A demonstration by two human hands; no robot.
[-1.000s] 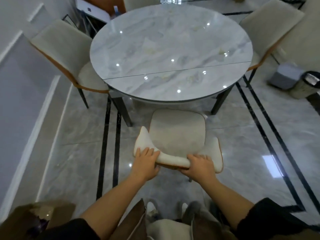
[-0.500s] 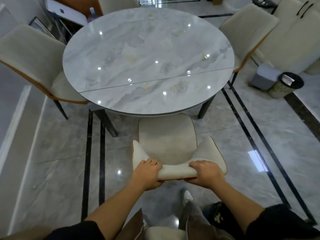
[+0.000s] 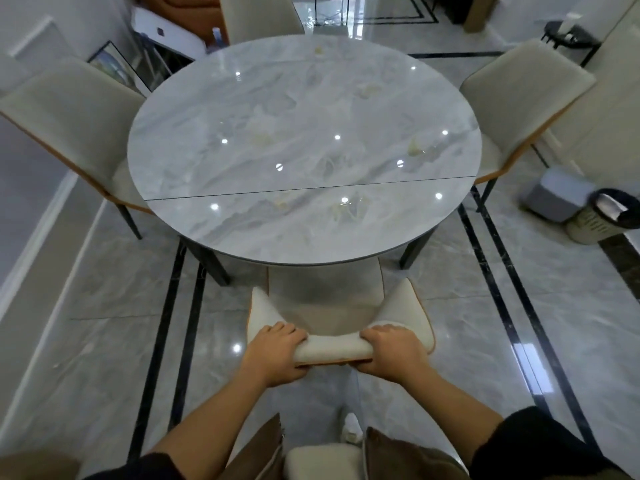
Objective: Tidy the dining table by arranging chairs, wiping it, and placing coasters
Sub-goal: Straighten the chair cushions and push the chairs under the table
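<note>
**Pushed further in: near chair's seat now under the table rim**

Since half a second ago, the cream upholstered chair with orange edging (image 3: 329,303) has slid forward, and its seat front is now hidden beneath the round grey marble-patterned table (image 3: 304,150).

Low in the frame, the left hand (image 3: 277,355) and right hand (image 3: 391,355) each grip the top of the chair's curved backrest, fingers curled over the front and thumbs underneath. The chair sits at lower centre, at the table's near edge. The glossy tabletop fills the middle of the frame. A matching chair (image 3: 69,123) sits tucked in at the left, another (image 3: 519,98) at the right, and a third (image 3: 259,15) at top centre. At the right edge a pale bin with a dark rim (image 3: 602,220) stands beside a grey box (image 3: 550,192).
</note>
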